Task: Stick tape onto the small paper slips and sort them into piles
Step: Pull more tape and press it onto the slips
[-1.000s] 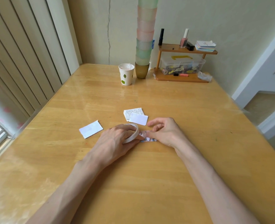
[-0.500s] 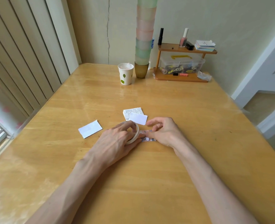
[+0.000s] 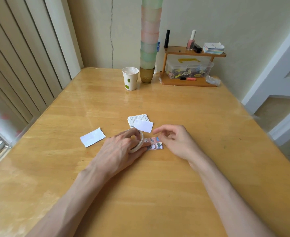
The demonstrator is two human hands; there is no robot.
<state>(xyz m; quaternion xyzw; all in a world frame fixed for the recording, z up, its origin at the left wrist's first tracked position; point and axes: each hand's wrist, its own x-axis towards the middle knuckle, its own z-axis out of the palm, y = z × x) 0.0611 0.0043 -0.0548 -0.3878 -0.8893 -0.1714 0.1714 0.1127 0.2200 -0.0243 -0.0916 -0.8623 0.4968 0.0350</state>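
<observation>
Tape roll [image 3: 140,142] held in left hand [image 3: 122,151] grip beside patterned slip [image 3: 155,144]; right hand [image 3: 176,141] grip slack, empty

One tape roll [image 3: 141,140], two white slips [image 3: 92,137] [image 3: 143,125], one patterned slip [image 3: 155,145].

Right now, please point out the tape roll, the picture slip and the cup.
tape roll [image 3: 140,143]: head view, outer band.
picture slip [image 3: 155,144]: head view, printed face.
cup [image 3: 130,80]: head view, side wall.

The left hand [image 3: 120,149] and right hand [image 3: 176,142] are bare, like both forearms. Tendons ridge the left hand's back.
</observation>
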